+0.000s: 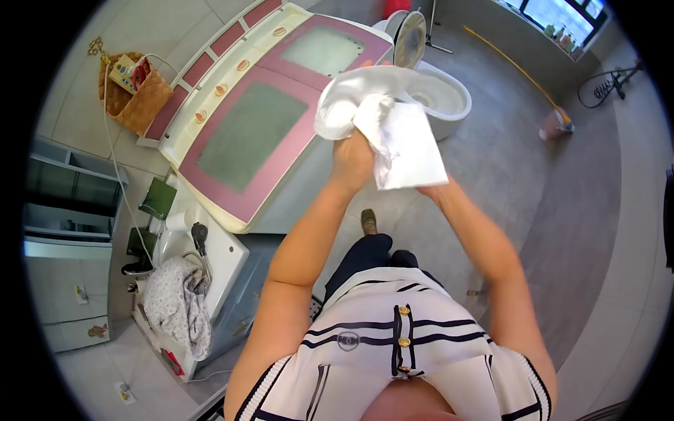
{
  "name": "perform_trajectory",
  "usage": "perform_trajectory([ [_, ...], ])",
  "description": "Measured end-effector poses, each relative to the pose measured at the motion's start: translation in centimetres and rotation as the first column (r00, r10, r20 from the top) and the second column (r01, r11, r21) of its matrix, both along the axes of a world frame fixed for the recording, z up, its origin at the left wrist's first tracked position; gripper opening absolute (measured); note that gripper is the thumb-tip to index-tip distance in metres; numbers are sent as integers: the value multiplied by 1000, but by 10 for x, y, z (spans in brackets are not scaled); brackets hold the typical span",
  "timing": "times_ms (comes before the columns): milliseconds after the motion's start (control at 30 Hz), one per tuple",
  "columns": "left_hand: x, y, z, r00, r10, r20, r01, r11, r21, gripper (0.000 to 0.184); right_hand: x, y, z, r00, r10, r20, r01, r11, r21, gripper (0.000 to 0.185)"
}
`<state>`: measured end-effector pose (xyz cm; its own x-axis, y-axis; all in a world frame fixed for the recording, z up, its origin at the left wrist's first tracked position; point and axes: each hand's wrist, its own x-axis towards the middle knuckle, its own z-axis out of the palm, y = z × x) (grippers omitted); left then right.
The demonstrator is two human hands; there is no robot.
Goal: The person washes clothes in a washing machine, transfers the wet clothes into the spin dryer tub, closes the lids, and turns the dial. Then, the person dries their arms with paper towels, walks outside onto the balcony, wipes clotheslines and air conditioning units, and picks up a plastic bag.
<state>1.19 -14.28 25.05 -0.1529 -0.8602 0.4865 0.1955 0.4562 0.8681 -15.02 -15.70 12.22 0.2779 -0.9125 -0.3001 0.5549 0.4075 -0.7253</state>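
My left hand (353, 163) is closed around a crumpled white sheet (378, 126), which looks like soft paper or cloth. Beside it, a smooth, curved white piece (365, 78) arches over the top; I cannot make out what it is. A flat white folded sheet (415, 151) hangs to the right, joined to or overlapping the crumpled part. At its lower right corner is my right hand (437, 189), gripping from behind with most of its fingers hidden. Both hands are raised in front of me, near the pink-and-white washing machine (295, 112).
A toilet (449, 95) with its lid up stands beyond my hands. On the left are a woven basket (144, 98) on the wall, a sink counter (225, 249) and a patterned cloth (175, 305). A yellow-handled tool (512, 67) leans by a pink bucket (554, 125).
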Motion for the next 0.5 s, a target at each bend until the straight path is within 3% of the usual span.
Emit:
perform_trajectory([
  [33,-8,-8,4,994,6,-111,9,991,134,35,-4,9,13,978,-148,145,115,969,218,56],
  [67,-11,-20,-15,998,-39,-58,52,972,231,39,-2,13,34,956,-252,152,185,916,357,64],
  [167,-45,-57,-79,960,-18,280,56,990,-128,66,14,-7,48,902,-202,382,237,970,-47,65],
  [200,-59,-67,-101,928,47,370,65,957,-283,74,7,-20,48,878,-113,466,178,979,-98,60],
  [233,-68,-76,-104,905,67,420,67,952,-298,77,2,-33,49,843,-18,537,118,981,-152,55],
  [300,-78,-101,-88,955,136,264,-63,961,-268,74,-3,-60,60,954,-157,256,187,977,-97,48],
  [333,-81,-113,-73,966,182,182,-136,962,-237,72,-11,-87,43,923,-298,244,303,953,14,38],
  [433,-63,-160,-47,722,197,663,140,897,-419,69,-50,-151,33,801,-580,151,563,815,139,34],
  [467,-56,-174,-38,674,148,724,221,895,-388,65,-66,-165,41,749,-644,158,655,756,-23,32],
  [500,-56,-189,-35,579,214,787,240,878,-415,65,-76,-174,57,692,-699,181,722,668,-178,31],
])
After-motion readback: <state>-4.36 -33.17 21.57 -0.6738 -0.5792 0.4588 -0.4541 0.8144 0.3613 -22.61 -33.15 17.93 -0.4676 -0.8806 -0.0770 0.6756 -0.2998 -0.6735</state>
